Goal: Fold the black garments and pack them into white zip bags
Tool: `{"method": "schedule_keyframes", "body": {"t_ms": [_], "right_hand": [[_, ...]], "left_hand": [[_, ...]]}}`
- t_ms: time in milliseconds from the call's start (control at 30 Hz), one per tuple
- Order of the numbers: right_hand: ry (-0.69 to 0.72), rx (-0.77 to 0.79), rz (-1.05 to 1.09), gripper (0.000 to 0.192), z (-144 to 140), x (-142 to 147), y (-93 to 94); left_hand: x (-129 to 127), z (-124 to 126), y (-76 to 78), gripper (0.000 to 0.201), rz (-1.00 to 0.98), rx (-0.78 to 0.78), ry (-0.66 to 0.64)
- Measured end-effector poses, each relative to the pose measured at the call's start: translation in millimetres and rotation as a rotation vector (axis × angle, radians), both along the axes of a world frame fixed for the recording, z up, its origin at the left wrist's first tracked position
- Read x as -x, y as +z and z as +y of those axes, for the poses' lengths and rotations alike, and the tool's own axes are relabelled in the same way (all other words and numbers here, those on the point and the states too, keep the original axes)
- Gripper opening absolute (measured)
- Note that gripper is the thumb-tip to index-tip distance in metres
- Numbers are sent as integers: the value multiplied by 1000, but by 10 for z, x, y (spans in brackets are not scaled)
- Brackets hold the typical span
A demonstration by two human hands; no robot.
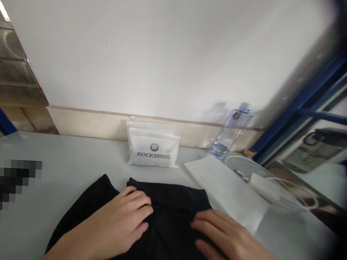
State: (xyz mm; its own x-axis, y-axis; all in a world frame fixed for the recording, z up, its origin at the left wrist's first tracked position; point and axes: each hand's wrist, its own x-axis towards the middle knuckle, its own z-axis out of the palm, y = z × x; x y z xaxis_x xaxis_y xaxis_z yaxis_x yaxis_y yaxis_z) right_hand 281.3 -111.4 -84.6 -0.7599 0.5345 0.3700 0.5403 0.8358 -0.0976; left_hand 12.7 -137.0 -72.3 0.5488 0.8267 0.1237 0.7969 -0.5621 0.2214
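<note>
I see my left hand (119, 224) lying flat on the black folded fabric garment (168, 223), fingers (139, 205) loosely spread and pressing down, pinching nothing. My right hand (228, 241) rests palm-down on the same cloth, fingers (206, 225) extended and close together, also gripping nothing. The garment lies on the pale grey counter (57, 170), directly under both sets of fingers.

Just beyond my right fingertips sits a flat stack of white plastic bags (225, 187), its near edge touching or nearly touching the cloth. I judge that a sideways sweep could drag that stack along. Farther past it, the clear plastic water bottle (230, 133) and the white cable with its charger (263, 185) could be knocked or snagged. Ahead of my left fingers, white branded pouches (152, 148) lean against the wall.
</note>
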Motion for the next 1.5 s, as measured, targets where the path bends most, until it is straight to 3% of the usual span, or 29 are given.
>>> {"method": "schedule_keyframes", "body": {"t_ms": [67,167,267,400,467,533,633,733,867,1000,1133,1267,1400,1500], "right_hand": [[-28,-67,-87,24,165,151,-20],[-104,-204,-174,29,416,246,-84],[-187,-329,-237,34,688,227,-94],[-324,-463,-168,36,889,235,-48],[-273,-475,-110,37,855,282,-61],[-133,-389,-126,37,765,336,-107],[7,-111,-254,42,658,381,-198],[-13,112,-323,49,657,366,-261],[-45,190,-297,49,697,347,-249],[-63,169,-95,37,732,419,-114],[-300,197,233,27,1006,578,55],[-504,302,384,27,1493,734,123],[-504,445,451,27,1804,796,126],[-543,463,477,28,1897,770,182]], "left_hand": [[-6,149,-109,27,51,-91,2],[97,287,-316,40,112,-178,121],[190,332,-435,53,137,-112,215],[228,262,-464,61,118,18,217],[251,185,-461,59,100,58,182],[288,101,-456,57,86,87,156],[339,3,-445,59,73,134,158],[340,-36,-421,62,55,193,191],[296,39,-343,52,-76,203,298],[337,398,-212,26,-548,48,551],[455,970,-78,25,-813,11,757],[530,1382,82,25,-972,150,772],[559,1556,221,25,-1042,205,758],[555,1611,263,25,-1049,240,731]]}}
